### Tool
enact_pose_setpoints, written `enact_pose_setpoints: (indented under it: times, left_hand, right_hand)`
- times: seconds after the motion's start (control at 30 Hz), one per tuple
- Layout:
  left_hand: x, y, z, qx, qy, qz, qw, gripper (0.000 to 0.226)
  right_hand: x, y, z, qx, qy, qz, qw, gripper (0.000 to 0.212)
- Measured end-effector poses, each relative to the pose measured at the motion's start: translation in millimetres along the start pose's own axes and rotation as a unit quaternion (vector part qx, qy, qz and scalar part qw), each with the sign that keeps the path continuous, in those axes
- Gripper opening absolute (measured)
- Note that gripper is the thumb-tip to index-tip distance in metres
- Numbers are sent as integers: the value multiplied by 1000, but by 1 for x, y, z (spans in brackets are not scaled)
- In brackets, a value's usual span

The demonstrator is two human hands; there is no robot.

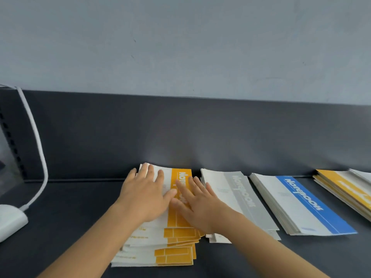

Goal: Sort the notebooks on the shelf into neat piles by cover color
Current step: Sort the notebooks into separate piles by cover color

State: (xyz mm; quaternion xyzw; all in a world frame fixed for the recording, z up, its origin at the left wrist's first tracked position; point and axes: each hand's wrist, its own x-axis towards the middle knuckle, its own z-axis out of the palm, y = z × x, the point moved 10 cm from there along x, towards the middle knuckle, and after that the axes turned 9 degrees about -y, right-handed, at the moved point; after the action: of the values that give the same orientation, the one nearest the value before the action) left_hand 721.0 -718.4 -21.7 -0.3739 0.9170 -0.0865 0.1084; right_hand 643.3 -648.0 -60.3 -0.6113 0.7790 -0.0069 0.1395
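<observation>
dark shelf | orange pile (fanned) | grey pile | blue pile | yellow-topped pile | white device

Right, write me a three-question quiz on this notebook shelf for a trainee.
1. True or false: the left hand and the right hand both rest flat on the orange pile.
2. Which pile lies directly right of the orange one? A) green pile B) grey pile C) red pile
3. Fill in: the word printed on the top cover of the blue pile is ____.
Key: 1 true; 2 B; 3 Notebook.
</observation>
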Motion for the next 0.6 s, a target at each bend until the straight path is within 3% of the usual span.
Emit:
enact_pose_setpoints:
  times: [0.07, 0.13, 0.33, 0.53, 0.6]
  left_hand:
    - [-1, 20, -29, 11, 51, 3, 999, 72]
    - [0, 50, -53, 9, 84, 19, 996, 76]
    - [10, 199, -102, -18, 133, 85, 987, 91]
    - [38, 383, -112, -56, 98, 136, 984, 97]
    - [48, 437, -117, -91, 72, 149, 982, 88]
  right_hand:
    - [-15, 12, -30, 13, 59, 0, 998, 71]
    - [-39, 39, -62, -9, 110, 17, 994, 56]
    - [-123, 223, -82, -58, 111, 158, 979, 53]
    - [-220, 423, -68, -63, 90, 265, 958, 57]
    - [-245, 480, -64, -62, 76, 308, 946, 57]
